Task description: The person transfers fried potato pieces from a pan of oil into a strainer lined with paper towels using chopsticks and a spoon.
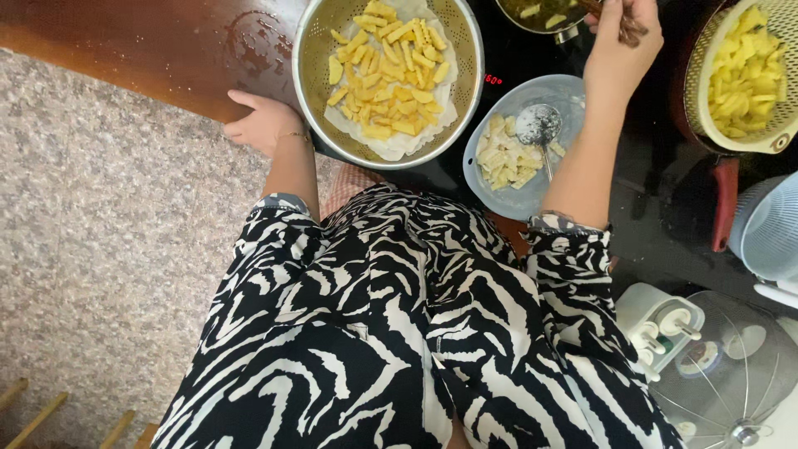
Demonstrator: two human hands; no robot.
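Nearest the camera: black-and-white striped dress (399,333) fills the lower middle; a fan (731,366) w/ wire guard lies at 4 o'clock beside a white plug block (661,320).

Left hand (262,123), at 10 o'clock from centre, rests fingers curled on the edge of the wooden counter (150,50), holding nothing, just beside the metal colander (386,79). Colander sits at 12 o'clock, lined w/ white paper, full of golden fries.

Grey plate (532,141) at 1 o'clock, just right of the colander, w/ pale raw potato strips and a skimmer spoon (539,126) lying in it, its bowl dusted white. Right forearm crosses over the plate's right rim.

Further out, right hand (622,41) at 1 o'clock near the top edge, closed round a brown stick-like tool (611,18), prob. chopsticks, can't tell for sure. Tool tip reaches to the pan (544,15) at the top edge, oil w/ a few pieces inside.

Far right, 2 o'clock: cream basket (744,79) of fries sitting in a red pot (723,199).
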